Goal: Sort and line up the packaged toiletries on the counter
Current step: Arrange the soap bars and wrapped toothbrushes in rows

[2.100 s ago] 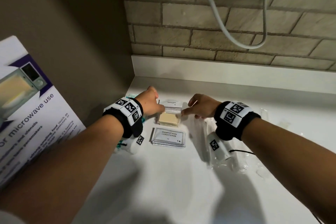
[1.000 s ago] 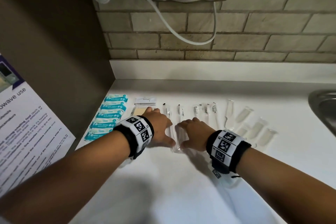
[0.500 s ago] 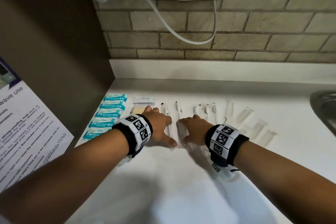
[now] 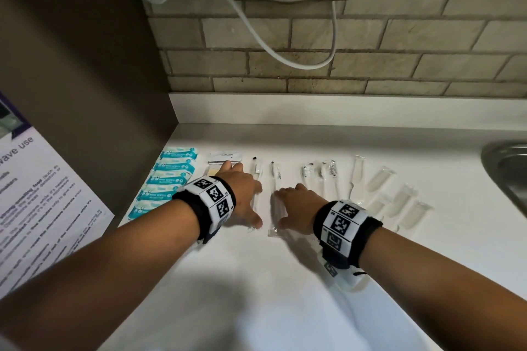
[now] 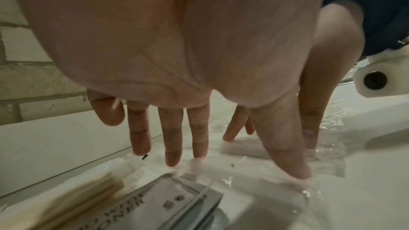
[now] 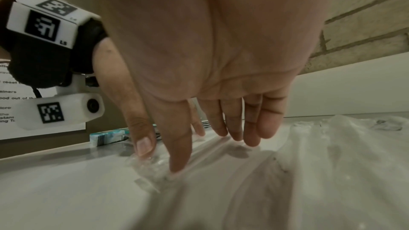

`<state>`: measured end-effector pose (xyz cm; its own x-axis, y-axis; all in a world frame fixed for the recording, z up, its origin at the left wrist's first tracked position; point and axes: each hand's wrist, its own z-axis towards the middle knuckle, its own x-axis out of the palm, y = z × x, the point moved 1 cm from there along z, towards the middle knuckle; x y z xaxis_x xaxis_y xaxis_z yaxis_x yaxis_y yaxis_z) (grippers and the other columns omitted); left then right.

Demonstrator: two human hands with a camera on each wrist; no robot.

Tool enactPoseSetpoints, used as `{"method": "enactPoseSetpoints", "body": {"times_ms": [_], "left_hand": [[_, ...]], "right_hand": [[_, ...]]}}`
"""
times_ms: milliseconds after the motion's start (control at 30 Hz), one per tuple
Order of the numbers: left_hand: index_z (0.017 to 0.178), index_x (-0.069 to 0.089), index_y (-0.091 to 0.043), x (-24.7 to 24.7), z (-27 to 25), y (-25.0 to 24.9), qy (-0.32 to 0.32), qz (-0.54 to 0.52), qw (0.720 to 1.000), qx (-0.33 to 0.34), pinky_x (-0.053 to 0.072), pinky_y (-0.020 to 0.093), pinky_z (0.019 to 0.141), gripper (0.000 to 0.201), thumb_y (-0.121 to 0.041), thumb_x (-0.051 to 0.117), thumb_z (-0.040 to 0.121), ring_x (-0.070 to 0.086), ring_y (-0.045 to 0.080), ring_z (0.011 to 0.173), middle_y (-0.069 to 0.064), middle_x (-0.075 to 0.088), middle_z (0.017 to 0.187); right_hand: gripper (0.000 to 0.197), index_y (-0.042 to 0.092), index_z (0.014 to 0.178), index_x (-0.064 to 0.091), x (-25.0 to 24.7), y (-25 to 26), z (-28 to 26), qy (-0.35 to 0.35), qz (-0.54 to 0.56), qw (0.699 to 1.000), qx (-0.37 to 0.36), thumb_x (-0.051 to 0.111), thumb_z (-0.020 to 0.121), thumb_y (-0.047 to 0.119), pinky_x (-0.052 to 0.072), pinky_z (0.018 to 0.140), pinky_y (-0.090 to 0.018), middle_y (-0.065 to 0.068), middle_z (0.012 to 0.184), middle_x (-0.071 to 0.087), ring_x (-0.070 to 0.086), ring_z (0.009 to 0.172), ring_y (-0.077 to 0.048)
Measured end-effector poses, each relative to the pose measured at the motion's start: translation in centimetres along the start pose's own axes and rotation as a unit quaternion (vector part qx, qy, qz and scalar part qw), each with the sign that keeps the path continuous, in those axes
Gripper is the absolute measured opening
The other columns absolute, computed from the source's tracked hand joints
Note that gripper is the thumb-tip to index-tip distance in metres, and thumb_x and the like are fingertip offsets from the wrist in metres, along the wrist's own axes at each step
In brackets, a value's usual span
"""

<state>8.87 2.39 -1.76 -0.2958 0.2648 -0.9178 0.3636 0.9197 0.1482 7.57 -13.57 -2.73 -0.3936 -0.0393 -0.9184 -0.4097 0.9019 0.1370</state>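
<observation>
From the head view, both hands lie flat, palms down, on the white counter (image 4: 285,279) beside the sink (image 4: 510,168). The left hand (image 4: 242,196) has its fingers straight, spread over a clear-wrapped toothbrush packet (image 4: 255,179) and reaching to the flat sachets (image 4: 225,157). Farther from the sink than that hand, a column of teal wipe packets (image 4: 168,179) runs along the dark side panel (image 4: 85,94). The right hand (image 4: 299,208) lies nearer the sink, fingers extended, its thumb beside a second toothbrush packet (image 4: 275,194). Between that hand and the sink sit more clear-wrapped packets (image 4: 322,174) and several clear sleeves (image 4: 399,202).

In the left wrist view, the left hand (image 5: 177,59) shows straight, parted fingers (image 5: 170,139) touching the clear wrap, the thumb pressing down on it. A grey shampoo sachet (image 5: 177,204) lies under the palm.

In the right wrist view, the right hand (image 6: 210,59) holds its fingers (image 6: 252,121) straight and close together, fingertips on the counter, the thumb pressing a crinkled clear wrapper (image 6: 150,167). Neither hand grips anything.
</observation>
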Motion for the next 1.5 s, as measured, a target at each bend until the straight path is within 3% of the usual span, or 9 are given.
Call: {"method": "enactPoseSetpoints", "body": {"times_ms": [500,667,800,900,1067,1200,1267,1400,1500], "left_hand": [[0.135,0.046,-0.038,0.0,-0.2,0.1,-0.011,-0.035,0.998,-0.043,0.032,0.042,0.103,0.098,-0.085,0.055,0.049,0.032,0.028,0.122,-0.001,0.056,0.125],[0.138,0.045,-0.031,-2.7,-0.8,-0.4,-0.034,-0.042,0.999,-0.001,0.027,0.039,0.102,0.081,-0.075,0.059,0.071,0.038,0.025,0.121,-0.002,0.056,0.128],[0.123,0.059,-0.029,-4.6,0.0,-2.9,-0.105,-0.142,0.984,0.032,0.040,0.034,0.092,0.039,-0.051,0.055,0.090,0.053,0.020,0.112,-0.004,0.060,0.116],[0.104,0.069,-0.021,-5.2,1.4,-6.2,-0.133,-0.205,0.970,0.010,0.047,0.028,0.081,0.022,-0.034,0.055,0.094,0.062,0.022,0.099,0.000,0.068,0.104],[0.086,0.069,-0.007,-3.9,4.4,-9.9,-0.087,-0.241,0.965,-0.054,0.056,0.032,0.073,0.025,-0.030,0.063,0.087,0.068,0.029,0.085,0.009,0.070,0.089],[0.064,0.053,-0.009,-2.9,5.0,-11.1,-0.070,-0.246,0.963,-0.087,0.044,0.027,0.057,0.030,-0.027,0.066,0.084,0.069,0.032,0.083,0.015,0.067,0.081],[0.058,0.046,-0.011,-2.8,4.8,-11.1,-0.068,-0.252,0.960,-0.100,0.039,0.026,0.049,0.036,-0.029,0.067,0.082,0.069,0.031,0.083,0.014,0.062,0.071],[0.067,0.061,-0.008,-2.6,4.6,-11.2,-0.039,-0.293,0.947,-0.125,0.045,0.026,0.055,0.038,-0.042,0.077,0.074,0.068,0.026,0.074,0.009,0.064,0.069],[0.069,0.061,-0.008,-2.7,4.6,-11.4,-0.034,-0.300,0.943,-0.140,0.043,0.024,0.053,0.033,-0.036,0.078,0.073,0.064,0.025,0.069,0.004,0.061,0.067]], "right_hand": [[0.062,0.012,0.142,0.037,0.0,-0.3,0.1,-0.013,0.011,1.000,-0.005,0.058,0.089,0.035,0.041,0.101,-0.042,-0.006,0.135,0.050,0.040,0.126,-0.027],[0.046,0.017,0.137,0.046,-0.8,-2.1,-1.5,-0.065,0.052,0.996,0.014,0.048,0.094,0.034,0.044,0.099,-0.038,-0.006,0.134,0.054,0.049,0.122,-0.025],[0.024,0.017,0.110,0.062,-2.3,-5.6,-3.6,-0.101,0.068,0.986,0.111,0.045,0.094,0.023,0.048,0.074,-0.027,-0.004,0.107,0.067,0.062,0.087,-0.021],[0.020,0.019,0.103,0.063,-2.7,-8.2,-4.5,-0.106,0.067,0.976,0.176,0.048,0.091,0.022,0.047,0.071,-0.027,-0.002,0.101,0.067,0.063,0.086,-0.021],[0.023,0.021,0.111,0.064,-1.9,-10.0,-4.4,-0.093,0.108,0.975,0.174,0.053,0.091,0.024,0.053,0.081,-0.031,-0.002,0.110,0.067,0.065,0.096,-0.021],[0.025,0.014,0.113,0.065,-0.8,-9.9,-3.9,-0.069,0.115,0.982,0.129,0.051,0.092,0.016,0.051,0.088,-0.029,-0.006,0.114,0.066,0.064,0.103,-0.022],[0.020,0.009,0.100,0.068,-0.3,-10.1,-4.0,-0.064,0.107,0.983,0.136,0.053,0.089,0.015,0.052,0.080,-0.029,-0.007,0.102,0.068,0.064,0.096,-0.023],[0.016,0.008,0.091,0.068,0.1,-11.3,-4.7,-0.072,0.131,0.977,0.153,0.060,0.083,0.018,0.052,0.072,-0.028,-0.008,0.091,0.068,0.066,0.087,-0.023],[0.026,0.008,0.094,0.067,0.0,-11.8,-4.6,-0.070,0.136,0.976,0.158,0.068,0.082,0.031,0.052,0.073,-0.027,-0.007,0.093,0.068,0.066,0.090,-0.022]]}}
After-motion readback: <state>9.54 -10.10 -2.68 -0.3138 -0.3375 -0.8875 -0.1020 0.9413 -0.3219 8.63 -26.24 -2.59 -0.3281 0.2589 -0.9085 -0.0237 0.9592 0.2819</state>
